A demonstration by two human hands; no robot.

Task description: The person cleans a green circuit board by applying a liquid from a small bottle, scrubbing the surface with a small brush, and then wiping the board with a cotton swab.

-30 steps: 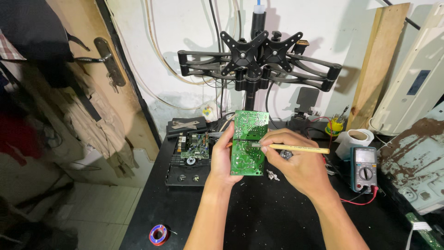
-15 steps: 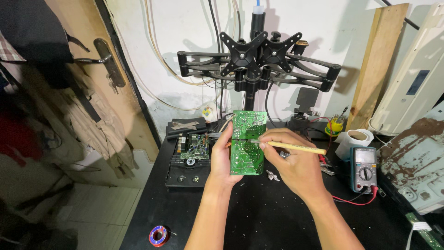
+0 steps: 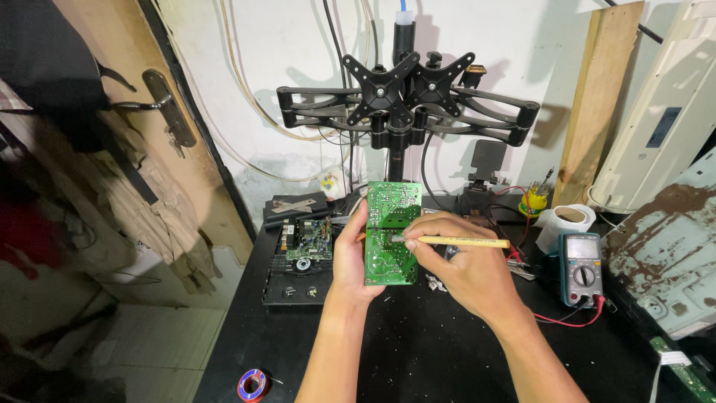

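Left hand (image 3: 350, 261) gripping green circuit board (image 3: 392, 231), right hand (image 3: 462, 269) pressing brush (image 3: 455, 241) against it

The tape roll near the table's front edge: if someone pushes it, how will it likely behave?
The tape roll looks small and ring-shaped, so it is probably light and would slide easily on the smooth black table. It seems to lie nearly flat, so it should not roll unless tipped on edge. It sits close to the front edge, so a push might send it off.
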